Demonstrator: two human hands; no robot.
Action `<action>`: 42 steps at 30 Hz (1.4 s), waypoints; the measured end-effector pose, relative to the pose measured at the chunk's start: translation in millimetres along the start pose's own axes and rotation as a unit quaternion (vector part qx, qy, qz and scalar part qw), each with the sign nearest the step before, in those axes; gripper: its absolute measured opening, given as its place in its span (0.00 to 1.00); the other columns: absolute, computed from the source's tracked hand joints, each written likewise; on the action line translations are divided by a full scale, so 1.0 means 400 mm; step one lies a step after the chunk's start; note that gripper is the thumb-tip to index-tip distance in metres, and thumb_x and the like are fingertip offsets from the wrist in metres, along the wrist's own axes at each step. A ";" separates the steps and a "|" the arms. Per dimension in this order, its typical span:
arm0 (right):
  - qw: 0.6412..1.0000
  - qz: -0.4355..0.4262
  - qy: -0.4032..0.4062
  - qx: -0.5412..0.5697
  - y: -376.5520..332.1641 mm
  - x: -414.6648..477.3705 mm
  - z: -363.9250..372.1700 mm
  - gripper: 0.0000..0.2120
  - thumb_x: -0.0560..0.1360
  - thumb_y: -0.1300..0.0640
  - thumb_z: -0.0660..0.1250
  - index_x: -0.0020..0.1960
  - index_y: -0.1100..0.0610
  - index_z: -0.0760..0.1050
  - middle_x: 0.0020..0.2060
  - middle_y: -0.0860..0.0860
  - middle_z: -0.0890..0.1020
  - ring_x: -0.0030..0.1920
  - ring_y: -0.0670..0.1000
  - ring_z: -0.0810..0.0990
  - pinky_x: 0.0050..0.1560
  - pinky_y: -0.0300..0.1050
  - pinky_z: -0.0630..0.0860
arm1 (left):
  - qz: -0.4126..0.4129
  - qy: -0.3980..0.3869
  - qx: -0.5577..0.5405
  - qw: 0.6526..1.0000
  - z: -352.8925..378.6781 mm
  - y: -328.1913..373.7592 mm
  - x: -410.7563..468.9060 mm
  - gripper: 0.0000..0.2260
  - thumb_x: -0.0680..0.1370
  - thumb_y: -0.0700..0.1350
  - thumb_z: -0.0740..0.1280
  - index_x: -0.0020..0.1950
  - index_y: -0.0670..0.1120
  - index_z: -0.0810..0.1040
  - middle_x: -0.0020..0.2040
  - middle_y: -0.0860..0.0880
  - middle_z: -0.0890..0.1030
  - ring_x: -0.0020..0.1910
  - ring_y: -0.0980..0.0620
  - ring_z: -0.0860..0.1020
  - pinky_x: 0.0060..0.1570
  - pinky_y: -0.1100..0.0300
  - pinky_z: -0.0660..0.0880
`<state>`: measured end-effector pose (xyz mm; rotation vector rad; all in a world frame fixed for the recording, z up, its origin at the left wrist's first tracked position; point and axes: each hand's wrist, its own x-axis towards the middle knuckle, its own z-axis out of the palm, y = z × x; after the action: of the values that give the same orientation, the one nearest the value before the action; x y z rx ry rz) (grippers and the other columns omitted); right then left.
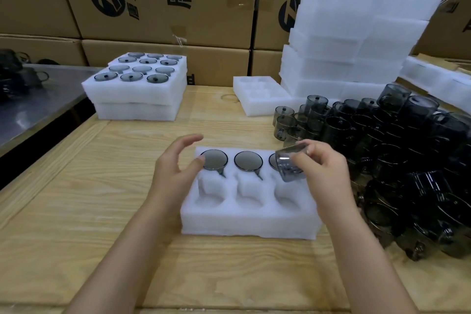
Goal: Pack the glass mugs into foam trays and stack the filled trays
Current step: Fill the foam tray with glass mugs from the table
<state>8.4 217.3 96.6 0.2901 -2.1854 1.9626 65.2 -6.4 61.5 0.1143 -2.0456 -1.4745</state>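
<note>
A white foam tray (251, 224) lies on the wooden table in front of me. Its far row holds smoky glass mugs (248, 160) set in the pockets; the near row's three pockets are bare. My right hand (323, 173) grips another grey glass mug (290, 163), tilted, above the tray's right side. My left hand (175, 163) hovers at the tray's left end with fingers spread and relaxed, its thumb beside the left mug (215, 159).
Two stacked foam trays (137, 99) stand at the back left, the top one filled with mugs. An unfilled foam tray (260, 102) and a tall foam stack (356, 38) stand behind. A heap of loose mugs (397, 160) fills the right. Cardboard boxes (158, 2) line the back.
</note>
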 end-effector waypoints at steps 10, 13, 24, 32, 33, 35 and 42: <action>0.998 0.005 -0.047 0.046 0.027 -0.032 0.023 0.11 0.79 0.50 0.61 0.43 0.50 0.80 0.49 0.54 0.82 0.51 0.53 0.80 0.58 0.57 0.74 | 0.170 -0.250 0.140 0.943 0.180 0.138 -0.011 0.26 0.69 0.48 0.75 0.65 0.56 0.71 0.60 0.60 0.77 0.59 0.64 0.74 0.59 0.62 0.71; 0.994 -0.023 -0.076 0.076 0.025 -0.029 -0.021 0.12 0.72 0.47 0.65 0.52 0.52 0.74 0.52 0.51 0.82 0.51 0.51 0.81 0.54 0.51 0.77 | 0.054 -0.282 0.003 0.958 0.179 0.118 0.017 0.22 0.68 0.46 0.77 0.56 0.56 0.70 0.58 0.56 0.78 0.56 0.61 0.77 0.58 0.59 0.74; 0.998 -0.022 -0.063 -0.016 0.037 -0.031 -0.075 0.08 0.74 0.56 0.68 0.51 0.46 0.79 0.46 0.54 0.81 0.42 0.51 0.77 0.45 0.43 0.74 | 0.051 -0.225 0.117 0.966 0.161 0.103 -0.007 0.19 0.80 0.60 0.54 0.68 0.56 0.70 0.56 0.57 0.80 0.54 0.59 0.76 0.57 0.55 0.73; 0.991 -0.020 -0.038 -0.129 0.046 -0.044 -0.060 0.05 0.69 0.49 0.71 0.40 0.39 0.77 0.42 0.50 0.77 0.40 0.42 0.74 0.40 0.28 0.68 | 0.137 -0.202 0.269 0.932 0.163 0.084 -0.020 0.11 0.80 0.42 0.62 0.60 0.47 0.80 0.55 0.52 0.81 0.53 0.51 0.77 0.55 0.53 0.71; 0.987 -0.028 -0.039 -0.151 0.044 -0.046 -0.051 0.04 0.68 0.47 0.70 0.40 0.38 0.77 0.40 0.47 0.74 0.39 0.39 0.72 0.38 0.25 0.66 | 0.149 -0.205 0.281 0.926 0.164 0.083 -0.020 0.11 0.79 0.42 0.63 0.59 0.47 0.80 0.55 0.51 0.81 0.54 0.50 0.77 0.56 0.52 0.70; 0.979 -0.038 -0.043 -0.197 0.044 -0.051 -0.033 0.06 0.65 0.43 0.69 0.41 0.39 0.76 0.37 0.45 0.68 0.37 0.37 0.70 0.36 0.26 0.64 | 0.164 -0.207 0.302 0.916 0.164 0.079 -0.021 0.10 0.77 0.43 0.65 0.57 0.46 0.81 0.55 0.52 0.81 0.55 0.50 0.77 0.57 0.52 0.69; 0.898 -0.093 0.052 -0.427 0.055 -0.072 0.007 0.20 0.65 0.40 0.67 0.48 0.54 0.77 0.41 0.49 0.72 0.47 0.54 0.73 0.47 0.49 0.69 | 0.142 -0.202 0.318 0.915 0.165 0.061 -0.019 0.12 0.76 0.45 0.66 0.58 0.48 0.81 0.61 0.55 0.78 0.63 0.54 0.73 0.62 0.60 0.58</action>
<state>30.3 217.4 67.5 0.2258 -2.5644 0.7595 43.8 61.0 67.0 -0.2420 -2.6771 -0.6444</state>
